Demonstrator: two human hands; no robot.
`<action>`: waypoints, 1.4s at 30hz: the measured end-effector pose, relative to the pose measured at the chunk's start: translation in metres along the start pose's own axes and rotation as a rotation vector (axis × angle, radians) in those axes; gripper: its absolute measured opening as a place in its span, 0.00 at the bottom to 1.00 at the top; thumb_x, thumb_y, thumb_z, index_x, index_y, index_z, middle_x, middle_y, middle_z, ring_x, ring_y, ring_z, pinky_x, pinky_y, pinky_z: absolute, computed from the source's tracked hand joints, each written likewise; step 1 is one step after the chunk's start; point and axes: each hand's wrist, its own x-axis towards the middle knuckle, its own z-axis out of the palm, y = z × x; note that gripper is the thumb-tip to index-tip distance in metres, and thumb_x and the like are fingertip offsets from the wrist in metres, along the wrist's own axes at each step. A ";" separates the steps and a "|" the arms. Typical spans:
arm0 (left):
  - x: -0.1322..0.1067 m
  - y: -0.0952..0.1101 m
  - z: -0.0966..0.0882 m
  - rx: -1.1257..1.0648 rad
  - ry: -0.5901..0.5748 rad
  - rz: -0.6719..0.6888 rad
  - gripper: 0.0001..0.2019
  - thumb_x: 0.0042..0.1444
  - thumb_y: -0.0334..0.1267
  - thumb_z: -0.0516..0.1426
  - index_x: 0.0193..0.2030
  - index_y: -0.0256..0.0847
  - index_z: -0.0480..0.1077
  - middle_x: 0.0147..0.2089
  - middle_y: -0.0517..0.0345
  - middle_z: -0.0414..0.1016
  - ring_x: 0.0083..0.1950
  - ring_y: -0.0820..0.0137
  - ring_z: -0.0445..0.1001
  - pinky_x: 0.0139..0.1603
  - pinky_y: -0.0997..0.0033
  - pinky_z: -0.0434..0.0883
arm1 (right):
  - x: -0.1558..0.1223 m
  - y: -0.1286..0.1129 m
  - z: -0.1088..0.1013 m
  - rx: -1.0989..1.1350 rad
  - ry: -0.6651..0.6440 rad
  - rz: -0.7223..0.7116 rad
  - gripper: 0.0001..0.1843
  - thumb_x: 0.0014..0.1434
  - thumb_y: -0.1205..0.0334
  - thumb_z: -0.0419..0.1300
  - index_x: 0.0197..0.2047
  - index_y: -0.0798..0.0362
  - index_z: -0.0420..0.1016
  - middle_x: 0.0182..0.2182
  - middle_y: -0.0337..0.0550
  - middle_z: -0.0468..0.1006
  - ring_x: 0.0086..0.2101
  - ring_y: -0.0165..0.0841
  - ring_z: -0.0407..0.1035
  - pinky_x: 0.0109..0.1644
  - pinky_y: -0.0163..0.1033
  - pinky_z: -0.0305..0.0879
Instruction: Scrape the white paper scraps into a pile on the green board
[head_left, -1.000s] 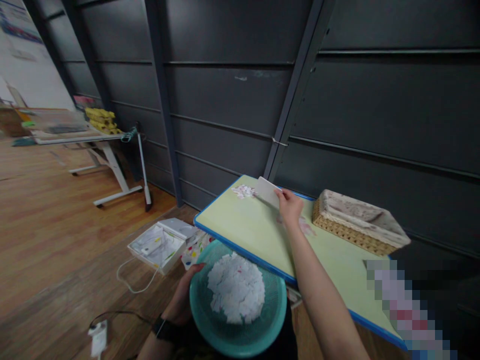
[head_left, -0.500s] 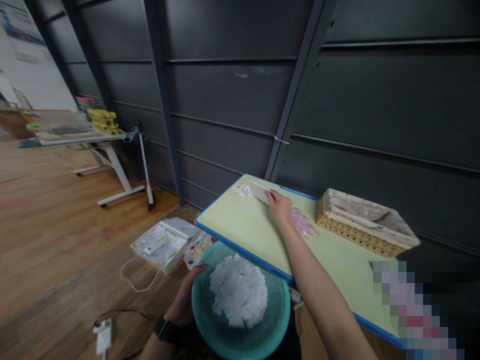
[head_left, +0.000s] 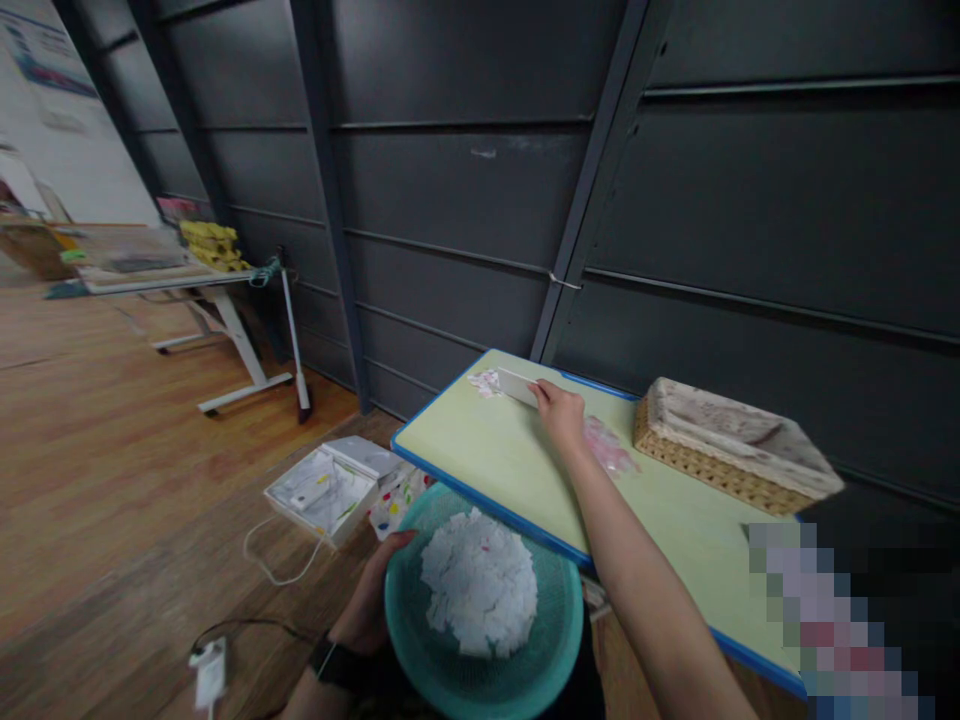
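Observation:
My left hand (head_left: 373,592) grips the rim of a teal mesh basket (head_left: 409,640), held below the table's near edge. A heap of small white paper pieces (head_left: 480,583) lies in it. On the pale yellow-green table (head_left: 480,450), my right hand (head_left: 559,412) pinches a flat white card (head_left: 517,386), its far end beside a small pile of white and pinkish scraps (head_left: 484,382). Just right of that wrist lies a patch of pink scraps (head_left: 609,447), partly behind the forearm.
A fabric-lined wicker basket (head_left: 735,445) stands at the table's back right. On the floor to the left are an open white box (head_left: 322,492) with a cable and a power strip (head_left: 211,673). A dark panelled wall (head_left: 465,200) rises behind the table.
The card in my right hand has shifted slightly left and tipped flatter, against the small scrap pile. My left hand keeps its hold on the mesh basket.

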 end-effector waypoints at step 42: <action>0.005 -0.004 -0.007 -0.029 -0.065 0.004 0.07 0.47 0.39 0.62 0.26 0.36 0.73 0.20 0.59 0.78 0.19 0.70 0.72 0.23 0.71 0.70 | -0.004 -0.003 -0.021 -0.042 0.161 0.125 0.18 0.63 0.56 0.50 0.41 0.54 0.78 0.32 0.49 0.80 0.30 0.35 0.70 0.33 0.36 0.50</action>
